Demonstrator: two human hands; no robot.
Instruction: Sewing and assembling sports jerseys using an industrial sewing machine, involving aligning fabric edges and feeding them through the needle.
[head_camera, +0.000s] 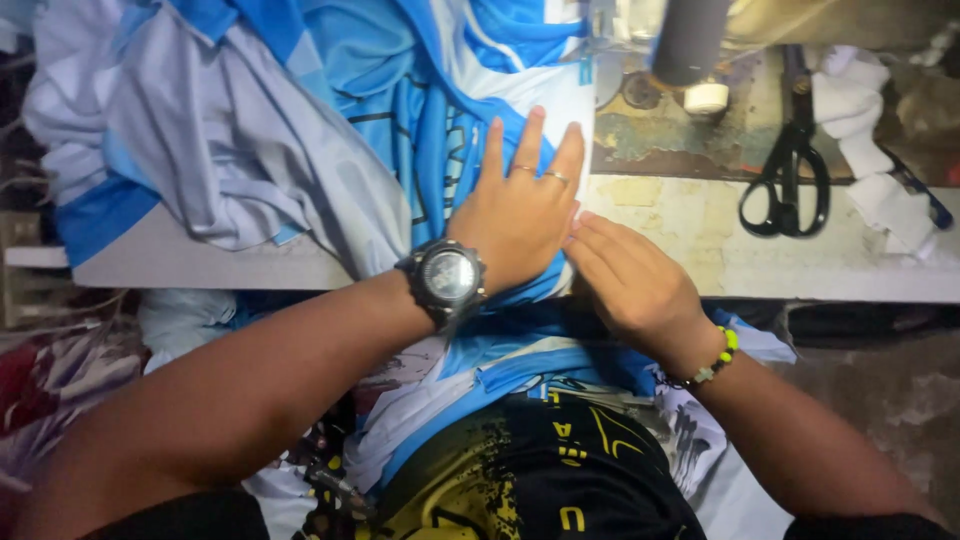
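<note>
A blue and white fabric garment (420, 110) lies over the left part of a worn white table (700, 250) and hangs down into my lap. My left hand (520, 205), with a dark wristwatch and two rings, lies flat on the fabric with fingers spread toward the far side. Just to its right, my right hand (630, 280), wearing a green bead bracelet, rests at the fabric's edge near the table's front, fingers together and touching the cloth. Neither hand grips anything.
Black scissors (790, 165) lie on the table to the right. White cloth scraps (865, 130) sit beside them. A dark cylinder (690, 40) and a sewing machine part stand at the back. More pale fabric (200, 130) is heaped at left.
</note>
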